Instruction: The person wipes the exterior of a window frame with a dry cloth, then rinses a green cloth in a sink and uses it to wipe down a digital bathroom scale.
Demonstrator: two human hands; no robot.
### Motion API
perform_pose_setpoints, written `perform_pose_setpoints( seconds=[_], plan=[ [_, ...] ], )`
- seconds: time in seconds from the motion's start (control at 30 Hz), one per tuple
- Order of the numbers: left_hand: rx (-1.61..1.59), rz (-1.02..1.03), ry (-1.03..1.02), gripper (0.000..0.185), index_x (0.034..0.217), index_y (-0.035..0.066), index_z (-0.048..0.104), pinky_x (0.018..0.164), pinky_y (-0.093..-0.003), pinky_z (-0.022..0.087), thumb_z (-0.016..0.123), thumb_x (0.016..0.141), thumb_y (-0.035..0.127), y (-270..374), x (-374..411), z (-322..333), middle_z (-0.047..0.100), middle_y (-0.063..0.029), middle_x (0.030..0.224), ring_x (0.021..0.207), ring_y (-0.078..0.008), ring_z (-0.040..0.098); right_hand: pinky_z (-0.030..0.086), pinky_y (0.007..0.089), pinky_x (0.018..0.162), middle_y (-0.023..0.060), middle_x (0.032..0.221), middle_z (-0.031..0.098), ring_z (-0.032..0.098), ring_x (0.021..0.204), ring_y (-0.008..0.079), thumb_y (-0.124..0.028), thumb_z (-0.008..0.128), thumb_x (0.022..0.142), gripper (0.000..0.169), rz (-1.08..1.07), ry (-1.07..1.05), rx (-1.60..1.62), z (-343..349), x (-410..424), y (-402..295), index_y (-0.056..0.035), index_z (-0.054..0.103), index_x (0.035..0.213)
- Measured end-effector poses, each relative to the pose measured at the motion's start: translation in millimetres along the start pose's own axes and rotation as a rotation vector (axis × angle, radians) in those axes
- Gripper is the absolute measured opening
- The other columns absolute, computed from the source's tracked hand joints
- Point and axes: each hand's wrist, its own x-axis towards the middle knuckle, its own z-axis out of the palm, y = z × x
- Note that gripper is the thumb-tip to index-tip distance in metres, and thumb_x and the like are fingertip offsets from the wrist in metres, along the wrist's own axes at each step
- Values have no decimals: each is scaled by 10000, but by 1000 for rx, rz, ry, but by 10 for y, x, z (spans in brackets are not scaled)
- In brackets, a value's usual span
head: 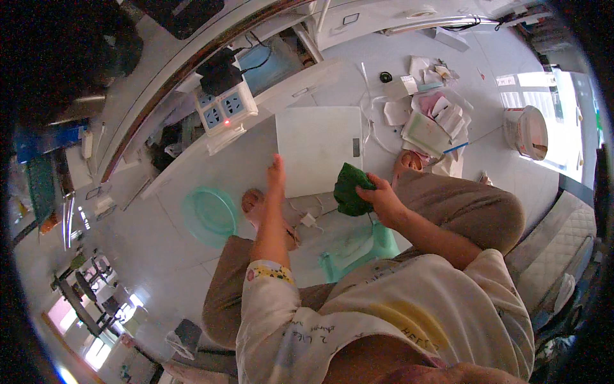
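My right hand [380, 194] grips a crumpled dark green cloth [351, 192], held up in front of my body. Left of it, my left hand [276, 176] is raised near the left edge of a white board [316, 149], seen edge-on and a little blurred. Nothing shows in this hand, and the set of its fingers is not clear. The board has a dark slot near its right side and lies between my feet. Just below it are a white plug adapter [308, 220] and its thin cable. I sit on a pale green plastic stool [383, 242].
A pale green plastic basin [210, 217] stands on the tiled floor at left. Above it is a multi-socket power strip [225, 110] with a red light. Papers and wrappings [431, 125] lie in a heap near my right foot. Farther right stands a white bucket [526, 133].
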Motion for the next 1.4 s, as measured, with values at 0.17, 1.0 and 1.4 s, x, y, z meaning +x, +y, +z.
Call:
perform_pose_setpoints(
  seconds=[0.17,1.0,1.4],
  plan=[
    [26,36,-21,723,1252,-55,412,929,-387,382,379,883,566,42,-477,80,463,-186,1267,1162,-288,443,510,350,715,91,940,618,603,821,206,-66,569,850,271,-23,33,44,63,-64,-83,3,510,1105],
    [-177,9,112,441,1127,25,529,799,-282,397,507,897,400,1005,-2542,913,549,-36,1044,901,-128,480,433,262,771,48,998,592,533,881,119,-152,565,860,415,-497,-38,-134,-105,-272,62,-83,466,1257],
    [-591,473,-155,528,1136,-28,482,743,-357,497,568,864,415,777,-3008,212,562,-108,1062,885,-216,583,61,590,1063,-20,1426,301,144,1366,252,-387,481,878,536,-1299,-49,-1195,523,-793,-224,-178,344,1353]
  ],
)
